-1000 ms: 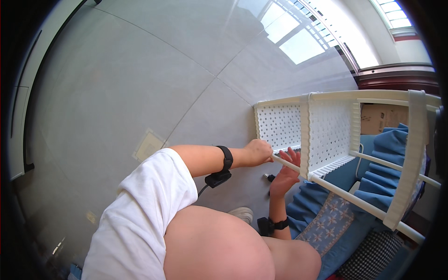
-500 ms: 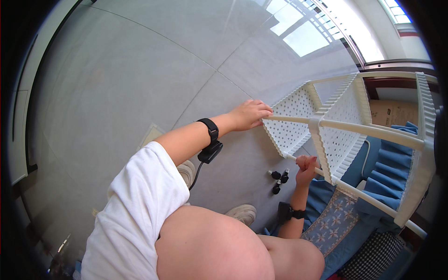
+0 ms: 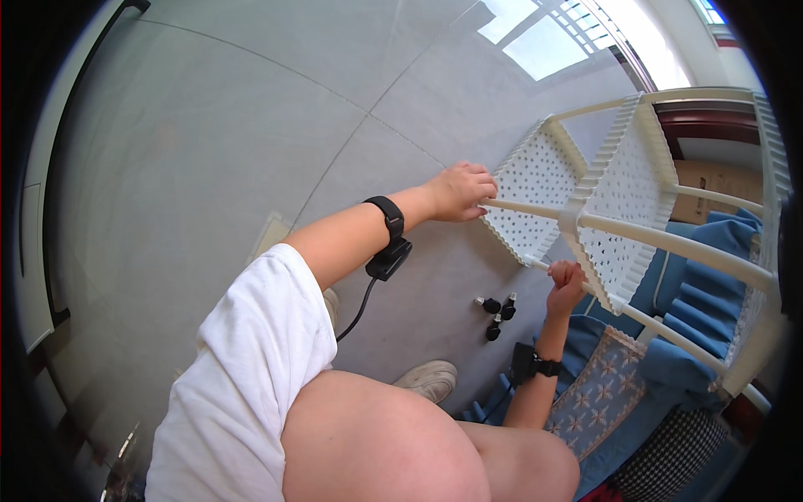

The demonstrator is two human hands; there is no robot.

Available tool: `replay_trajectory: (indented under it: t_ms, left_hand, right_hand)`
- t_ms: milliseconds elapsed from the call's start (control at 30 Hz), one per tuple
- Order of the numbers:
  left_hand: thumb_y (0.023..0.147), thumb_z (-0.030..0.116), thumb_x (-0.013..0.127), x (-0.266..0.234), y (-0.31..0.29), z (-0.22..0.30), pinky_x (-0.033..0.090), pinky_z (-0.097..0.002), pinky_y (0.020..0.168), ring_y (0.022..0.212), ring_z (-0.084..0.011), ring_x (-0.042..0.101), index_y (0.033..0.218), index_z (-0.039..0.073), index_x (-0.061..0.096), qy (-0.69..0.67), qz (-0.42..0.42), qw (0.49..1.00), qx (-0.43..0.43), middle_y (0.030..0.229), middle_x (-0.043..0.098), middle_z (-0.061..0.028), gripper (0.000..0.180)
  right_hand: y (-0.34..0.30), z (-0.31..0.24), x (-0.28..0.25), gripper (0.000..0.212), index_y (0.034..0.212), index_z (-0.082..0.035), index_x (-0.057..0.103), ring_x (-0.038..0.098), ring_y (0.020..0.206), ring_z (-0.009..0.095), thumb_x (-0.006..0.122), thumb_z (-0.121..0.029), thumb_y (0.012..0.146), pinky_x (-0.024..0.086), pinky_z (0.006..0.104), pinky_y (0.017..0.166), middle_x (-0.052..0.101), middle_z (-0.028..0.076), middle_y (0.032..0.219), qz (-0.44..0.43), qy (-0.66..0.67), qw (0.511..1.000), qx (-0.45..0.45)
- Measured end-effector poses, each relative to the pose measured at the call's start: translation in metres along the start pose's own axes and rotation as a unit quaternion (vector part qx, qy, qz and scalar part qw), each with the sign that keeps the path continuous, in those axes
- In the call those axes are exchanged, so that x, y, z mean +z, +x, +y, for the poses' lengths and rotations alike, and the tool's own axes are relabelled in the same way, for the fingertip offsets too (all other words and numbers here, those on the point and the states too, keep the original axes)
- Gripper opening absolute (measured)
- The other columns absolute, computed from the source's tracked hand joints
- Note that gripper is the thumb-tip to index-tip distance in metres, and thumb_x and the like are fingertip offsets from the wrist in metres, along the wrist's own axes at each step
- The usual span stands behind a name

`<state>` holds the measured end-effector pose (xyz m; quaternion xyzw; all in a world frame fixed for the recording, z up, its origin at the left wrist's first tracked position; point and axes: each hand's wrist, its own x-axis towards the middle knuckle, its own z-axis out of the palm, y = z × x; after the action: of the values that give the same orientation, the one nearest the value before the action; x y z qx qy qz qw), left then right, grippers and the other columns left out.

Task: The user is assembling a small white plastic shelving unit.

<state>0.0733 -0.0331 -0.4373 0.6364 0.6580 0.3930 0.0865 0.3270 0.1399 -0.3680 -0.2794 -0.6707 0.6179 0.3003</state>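
Note:
A white plastic tiered shelf rack (image 3: pixel 623 180) with perforated shelves and round poles lies on its side, its far end over a blue-covered seat. My left hand (image 3: pixel 462 192) grips the end of the upper pole, beside the end shelf (image 3: pixel 535 188); its fingers curl over the tip. Lower down, my right hand (image 3: pixel 566 289) is closed round the near pole between the end shelf and the middle one. Each wrist carries a black strap with a small box. On the floor between my arms lie three black casters (image 3: pixel 493 330) with metal stems.
Blue ruffled fabric (image 3: pixel 707 280) and a patterned runner (image 3: pixel 602 393) cover the seat at right. A houndstooth cushion (image 3: pixel 673 452) sits at lower right, and a cardboard box (image 3: pixel 719 188) stands behind the rack. My shoe (image 3: pixel 427 381) rests near the casters on the grey tiled floor (image 3: pixel 226 125).
The rack and both hands have shifted a little to the right and away, with the grip of each kept. The view has also moved slightly; the casters stay on the floor.

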Motion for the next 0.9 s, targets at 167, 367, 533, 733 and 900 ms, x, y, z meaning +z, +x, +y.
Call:
replay_trajectory:
  t_ms: [167, 367, 533, 733, 900]
  left_hand:
    - [0.086, 0.031, 0.066, -0.013, 0.017, 0.018, 0.043, -0.0335, 0.085, 0.097, -0.0178, 0.058, 0.092, 0.014, 0.063, -0.055, 0.115, 0.99, 0.064, 0.091, 0.064, 0.0008, 0.018]
    - [0.086, 0.025, 0.068, 0.005, 0.009, 0.015, 0.045, -0.0343, 0.08, 0.083, -0.0198, 0.061, 0.09, 0.01, 0.062, -0.099, 0.095, 0.99, 0.012, 0.08, 0.065, -0.0015, 0.017]
    - [0.085, 0.022, 0.068, 0.017, 0.006, 0.012, 0.046, -0.0346, 0.075, 0.076, -0.0232, 0.061, 0.09, 0.009, 0.062, -0.119, 0.13, 0.984, 0.015, 0.079, 0.064, -0.0029, 0.015]
    - [0.084, 0.02, 0.069, 0.018, 0.007, 0.018, 0.047, -0.0363, 0.071, 0.073, -0.0254, 0.061, 0.09, 0.009, 0.061, -0.14, 0.143, 0.98, 0.004, 0.079, 0.065, -0.0045, 0.014]
    - [0.085, 0.019, 0.068, 0.015, 0.005, 0.024, 0.046, -0.0373, 0.068, 0.071, -0.0259, 0.06, 0.088, 0.01, 0.062, -0.13, 0.155, 0.979, -0.014, 0.078, 0.064, -0.0055, 0.012]
  right_hand:
    - [0.0, 0.009, 0.002, 0.044, 0.056, -0.014, 0.023, 0.023, 0.046, 0.012, 0.038, -0.021, 0.097, 0.032, 0.0325, 0.053, 0.023, -0.001, 0.048, 0.046, 0.021, 0.999, 0.021]
    - [-0.002, 0.016, 0.004, 0.043, 0.055, -0.013, 0.021, 0.024, 0.047, 0.013, 0.037, -0.021, 0.094, 0.03, 0.0317, 0.053, 0.023, 0.0, 0.049, 0.126, -0.006, 0.991, 0.039]
    - [-0.005, 0.013, 0.018, 0.043, 0.054, -0.014, 0.019, 0.021, 0.047, 0.012, 0.037, -0.019, 0.093, 0.026, 0.0302, 0.05, 0.02, -0.001, 0.049, 0.206, -0.073, 0.975, 0.043]
    - [0.0, 0.029, -0.006, 0.044, 0.053, -0.012, 0.024, 0.022, 0.046, 0.011, 0.036, -0.018, 0.095, 0.026, 0.0307, 0.048, 0.022, -0.001, 0.049, 0.159, 0.006, 0.987, 0.019]
    - [0.003, 0.022, 0.001, 0.041, 0.059, -0.009, 0.034, 0.025, 0.044, 0.01, 0.036, -0.022, 0.098, 0.028, 0.0308, 0.047, 0.027, -0.001, 0.048, 0.134, -0.033, 0.99, 0.003]
